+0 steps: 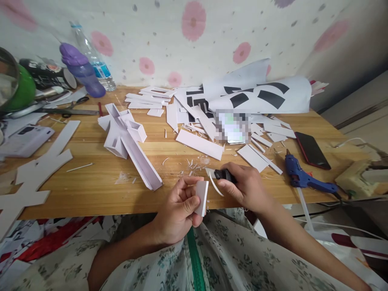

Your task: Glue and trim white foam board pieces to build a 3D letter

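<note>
My left hand (182, 208) pinches a small white foam board piece (201, 198) upright near the table's front edge. Just to its right, my right hand (247, 184) is closed around a black utility knife (223, 175), its blade pointing left. A thin curved white shaving (216, 186) hangs by the blade, between the two hands. Blade and board piece are slightly apart. Left of my hands lies a white built-up shape (142, 161) with raised walls, made of strips. A flat white cut-out (39, 169) lies farther left.
White strips and scraps (200, 143) cover the table's middle and back, near a partly blurred lit screen (233, 127). On the right are a blue glue gun (303, 173) and a dark phone (312, 149). A purple bottle (83, 72), a clear bottle (101, 68) and scissors (75, 103) occupy the back left.
</note>
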A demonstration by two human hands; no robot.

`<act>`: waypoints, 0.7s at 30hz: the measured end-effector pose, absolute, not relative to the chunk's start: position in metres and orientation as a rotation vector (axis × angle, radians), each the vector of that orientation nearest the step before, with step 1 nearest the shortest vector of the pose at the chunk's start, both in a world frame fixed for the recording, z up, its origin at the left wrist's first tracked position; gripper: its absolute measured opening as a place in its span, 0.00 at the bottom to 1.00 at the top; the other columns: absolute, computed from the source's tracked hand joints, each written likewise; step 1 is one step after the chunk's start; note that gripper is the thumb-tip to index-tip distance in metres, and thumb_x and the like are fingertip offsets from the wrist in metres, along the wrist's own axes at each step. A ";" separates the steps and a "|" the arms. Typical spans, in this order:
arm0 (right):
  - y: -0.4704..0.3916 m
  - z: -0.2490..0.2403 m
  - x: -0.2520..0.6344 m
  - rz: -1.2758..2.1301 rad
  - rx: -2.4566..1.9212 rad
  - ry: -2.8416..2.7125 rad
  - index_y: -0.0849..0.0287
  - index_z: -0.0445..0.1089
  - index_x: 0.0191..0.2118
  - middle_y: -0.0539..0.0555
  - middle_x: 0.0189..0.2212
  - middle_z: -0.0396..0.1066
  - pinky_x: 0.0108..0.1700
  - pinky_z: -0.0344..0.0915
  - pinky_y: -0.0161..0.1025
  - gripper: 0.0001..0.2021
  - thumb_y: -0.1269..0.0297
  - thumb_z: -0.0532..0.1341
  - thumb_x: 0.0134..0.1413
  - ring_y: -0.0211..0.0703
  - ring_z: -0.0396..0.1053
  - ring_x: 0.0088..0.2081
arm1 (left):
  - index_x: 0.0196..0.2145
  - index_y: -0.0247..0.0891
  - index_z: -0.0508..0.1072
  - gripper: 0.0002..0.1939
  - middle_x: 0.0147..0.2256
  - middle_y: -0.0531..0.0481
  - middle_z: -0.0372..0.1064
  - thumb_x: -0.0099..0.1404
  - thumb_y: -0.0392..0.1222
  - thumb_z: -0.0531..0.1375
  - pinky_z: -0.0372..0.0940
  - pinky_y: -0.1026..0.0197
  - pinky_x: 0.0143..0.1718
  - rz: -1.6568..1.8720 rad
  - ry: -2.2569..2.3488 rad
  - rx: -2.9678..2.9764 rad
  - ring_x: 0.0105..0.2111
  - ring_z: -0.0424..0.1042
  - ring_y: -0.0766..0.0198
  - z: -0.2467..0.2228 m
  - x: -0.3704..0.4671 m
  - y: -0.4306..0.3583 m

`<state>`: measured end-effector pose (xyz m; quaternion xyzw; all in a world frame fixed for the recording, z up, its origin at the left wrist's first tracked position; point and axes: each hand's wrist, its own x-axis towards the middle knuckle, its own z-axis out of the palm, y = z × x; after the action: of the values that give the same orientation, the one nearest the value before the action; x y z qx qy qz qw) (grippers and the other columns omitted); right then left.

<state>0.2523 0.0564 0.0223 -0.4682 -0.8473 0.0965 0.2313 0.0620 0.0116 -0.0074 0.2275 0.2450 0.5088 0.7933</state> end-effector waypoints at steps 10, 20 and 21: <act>0.039 0.029 0.235 0.366 -1.073 -2.535 0.60 0.63 0.29 0.51 0.21 0.65 0.25 0.49 0.34 0.26 0.42 0.43 0.61 0.38 0.61 0.22 | 0.39 0.39 0.69 0.18 0.22 0.59 0.65 0.51 0.39 0.69 0.53 0.72 0.15 1.153 0.593 0.390 0.14 0.61 0.77 -0.004 0.064 0.016; 0.042 0.027 0.235 0.308 -1.078 -2.527 0.60 0.64 0.29 0.51 0.21 0.66 0.26 0.49 0.35 0.25 0.43 0.46 0.60 0.38 0.62 0.23 | 0.39 0.40 0.71 0.18 0.20 0.59 0.65 0.50 0.39 0.70 0.53 0.73 0.14 1.143 0.509 0.423 0.13 0.61 0.76 -0.004 0.062 0.016; 0.042 0.027 0.236 0.307 -1.084 -2.522 0.60 0.64 0.29 0.51 0.21 0.66 0.26 0.49 0.35 0.26 0.42 0.46 0.60 0.38 0.62 0.23 | 0.39 0.40 0.71 0.18 0.20 0.60 0.65 0.50 0.39 0.70 0.53 0.73 0.14 1.145 0.503 0.434 0.13 0.61 0.76 -0.004 0.062 0.016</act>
<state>0.2357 0.0423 0.0268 -0.3854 -0.8966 0.1092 0.1886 0.0621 0.0156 -0.0037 0.2013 0.2335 0.5317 0.7888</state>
